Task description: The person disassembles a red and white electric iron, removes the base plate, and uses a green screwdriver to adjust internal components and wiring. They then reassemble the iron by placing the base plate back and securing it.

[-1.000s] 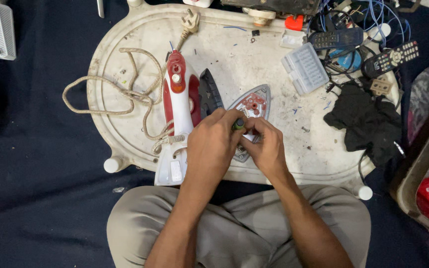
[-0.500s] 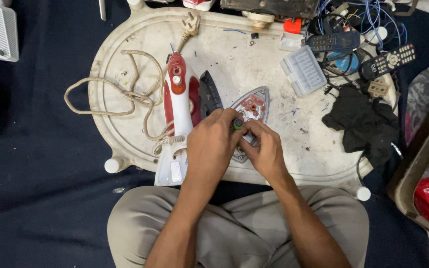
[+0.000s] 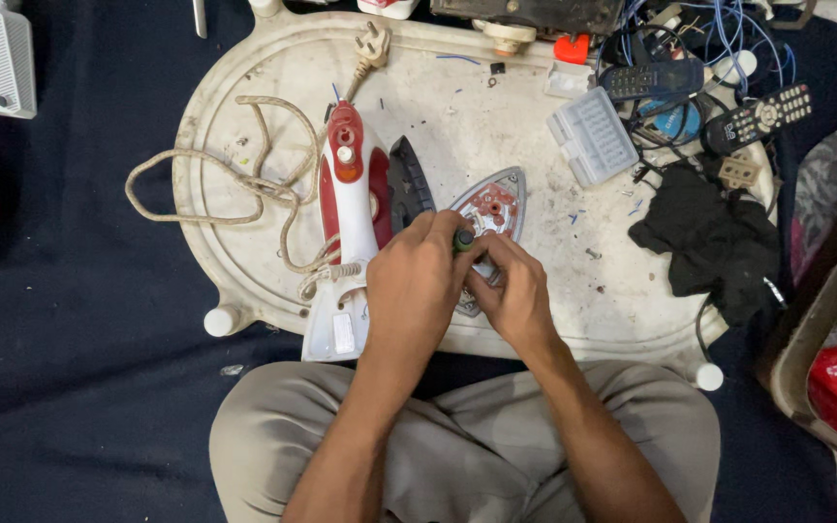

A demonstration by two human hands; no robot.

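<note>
Head view: left hand [image 3: 418, 286] gripping green-handled screwdriver [image 3: 463, 238], right hand [image 3: 513, 291] pinching iron plate [image 3: 489, 215] right of iron body [image 3: 351, 208]. Best kept upright, plate pinned.

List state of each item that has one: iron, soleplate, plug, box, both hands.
Iron body: opened, lying on tray.
Soleplate: detached, inner side up.
Plug: unplugged.
Clear box: shut.
Left hand: gripping green-handled tool.
Right hand: on soleplate.
</note>
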